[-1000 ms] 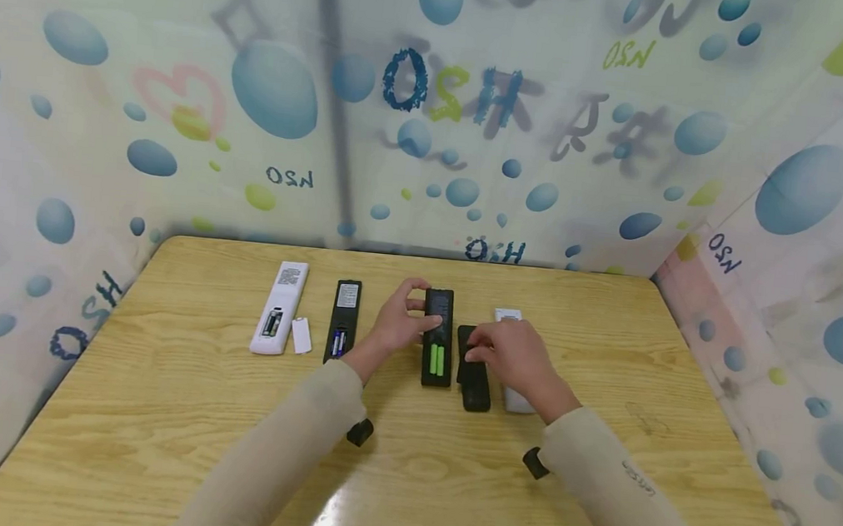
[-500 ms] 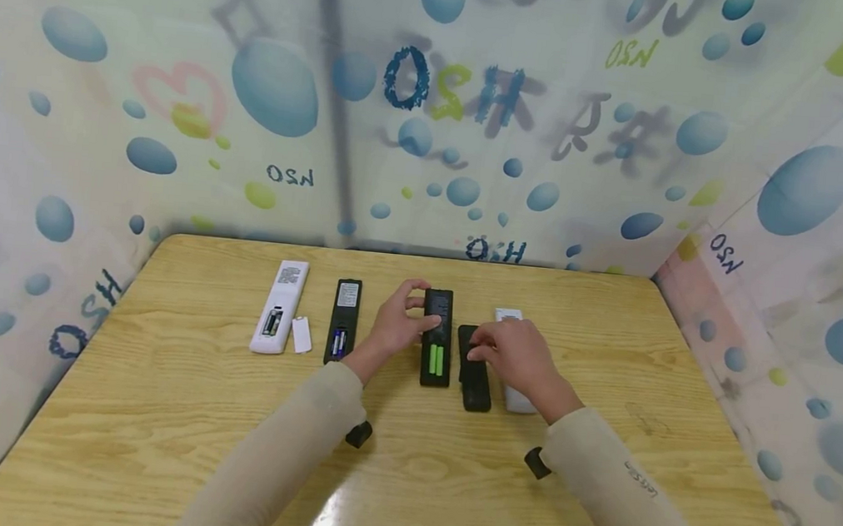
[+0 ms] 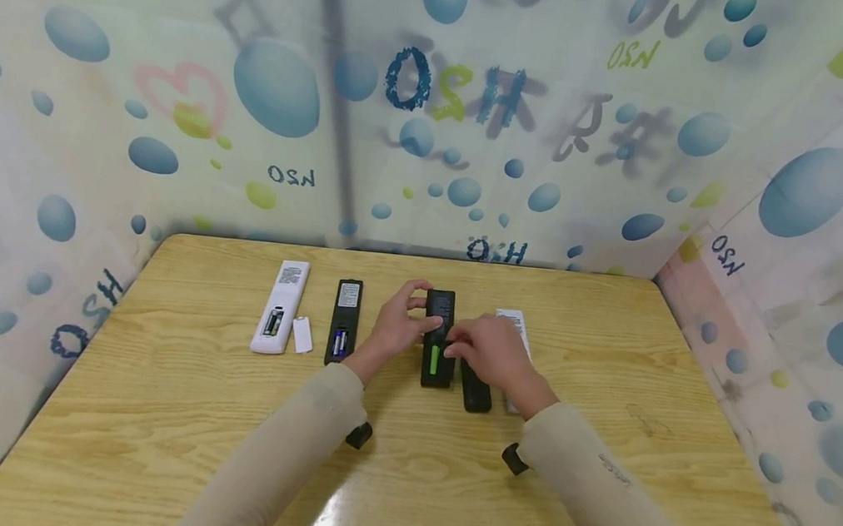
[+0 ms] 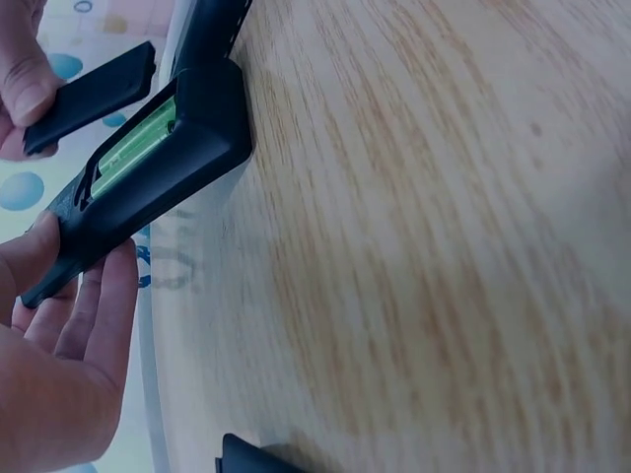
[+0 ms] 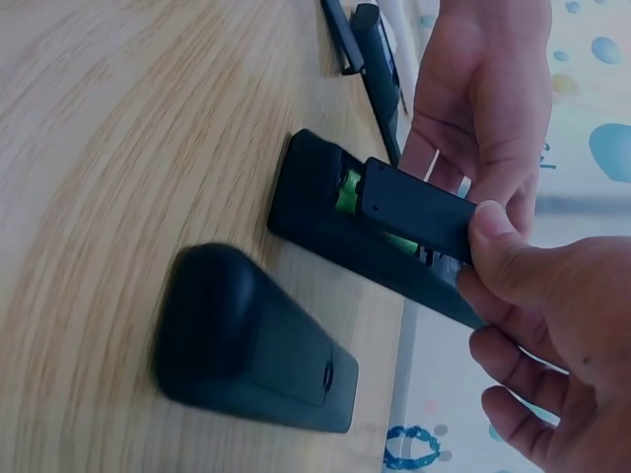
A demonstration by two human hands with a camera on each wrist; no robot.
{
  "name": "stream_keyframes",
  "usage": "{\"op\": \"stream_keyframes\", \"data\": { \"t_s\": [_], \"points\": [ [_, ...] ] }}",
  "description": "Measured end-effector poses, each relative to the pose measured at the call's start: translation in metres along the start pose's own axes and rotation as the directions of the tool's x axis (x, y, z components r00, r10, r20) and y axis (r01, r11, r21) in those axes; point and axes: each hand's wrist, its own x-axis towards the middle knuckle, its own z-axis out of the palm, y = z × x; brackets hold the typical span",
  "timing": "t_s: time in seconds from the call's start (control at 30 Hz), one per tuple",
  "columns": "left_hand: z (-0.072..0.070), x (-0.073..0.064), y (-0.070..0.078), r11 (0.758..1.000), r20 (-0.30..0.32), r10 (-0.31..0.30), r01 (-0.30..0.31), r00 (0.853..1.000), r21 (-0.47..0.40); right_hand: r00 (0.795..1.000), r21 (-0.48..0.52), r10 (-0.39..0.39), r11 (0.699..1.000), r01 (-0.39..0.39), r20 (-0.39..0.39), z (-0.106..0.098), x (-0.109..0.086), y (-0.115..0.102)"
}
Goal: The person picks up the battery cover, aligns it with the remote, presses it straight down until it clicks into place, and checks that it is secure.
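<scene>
Right hand (image 3: 491, 348) has shifted left to the slim black plastic remote (image 3: 440, 336), pinching a flat black plastic cover (image 5: 414, 209) at one end, tilted above its green cylindrical batteries (image 4: 136, 148). Left hand (image 3: 395, 326) grips that remote's far half; wood-grain table (image 3: 403, 479) beneath. Right of the remote: second black remote (image 3: 476, 396), cover fitted, just beside; long white plastic remote (image 3: 514, 316) farther out.

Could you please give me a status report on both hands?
Left hand gripping black remote, green batteries inside. Right hand pinching black cover over it, not yet seated. No obstruction visible between them.
</scene>
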Motion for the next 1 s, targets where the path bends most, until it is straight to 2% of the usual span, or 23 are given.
{"op": "stream_keyframes", "data": {
  "t_s": [0.47,0.63,0.87,1.0],
  "points": [
    [0.0,0.001,-0.004,0.999,0.011,0.022,-0.022,1.0,-0.028,0.999,-0.009,0.002,1.0,-0.002,-0.04,0.0,0.007,-0.011],
    [0.0,0.0,-0.003,0.999,0.006,0.029,-0.029,1.0,-0.017,0.999,-0.062,0.008,0.998,-0.011,-0.052,0.003,0.008,-0.012],
    [0.0,-0.001,-0.003,1.0,-0.012,0.024,-0.024,1.0,0.007,0.997,-0.195,-0.019,0.981,0.004,-0.074,0.005,0.007,-0.02],
    [0.0,0.0,-0.003,1.0,-0.018,0.02,-0.02,1.0,0.007,0.997,-0.224,-0.003,0.975,-0.015,-0.081,0.008,0.007,-0.021]
  ]
}}
